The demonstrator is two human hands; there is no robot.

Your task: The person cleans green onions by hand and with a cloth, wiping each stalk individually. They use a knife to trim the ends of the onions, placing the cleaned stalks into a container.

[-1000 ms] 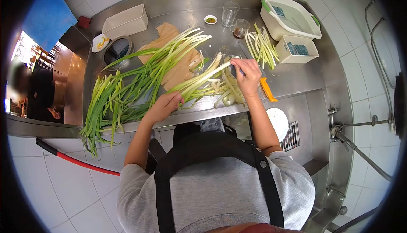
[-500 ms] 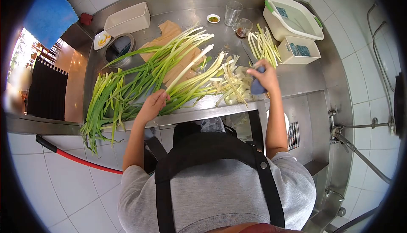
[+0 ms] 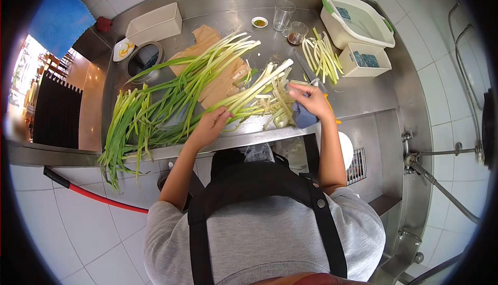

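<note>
My left hand (image 3: 211,125) is closed round the lower part of a long green onion (image 3: 277,71), whose white end points up and right. My right hand (image 3: 314,102) has its fingers bent together around a dark blue cloth (image 3: 304,117), which hangs below the palm. Pale peelings (image 3: 280,106) lie just left of the right hand. A large heap of green onions (image 3: 171,95) spreads across the steel counter, partly over brown paper (image 3: 207,37). Trimmed pale stalks (image 3: 322,56) lie beyond the right hand.
A white tub (image 3: 358,21) and small bin (image 3: 365,60) stand at the right, near a sink (image 3: 363,129). Behind are a glass (image 3: 283,16), a cup (image 3: 296,34) and a sauce dish (image 3: 259,22). An orange strip (image 3: 332,109) shows beside the right wrist.
My left hand has moved right with the onion, whose white end is now farther right. My right hand and the blue cloth have shifted left, and the orange strip has come into view.
</note>
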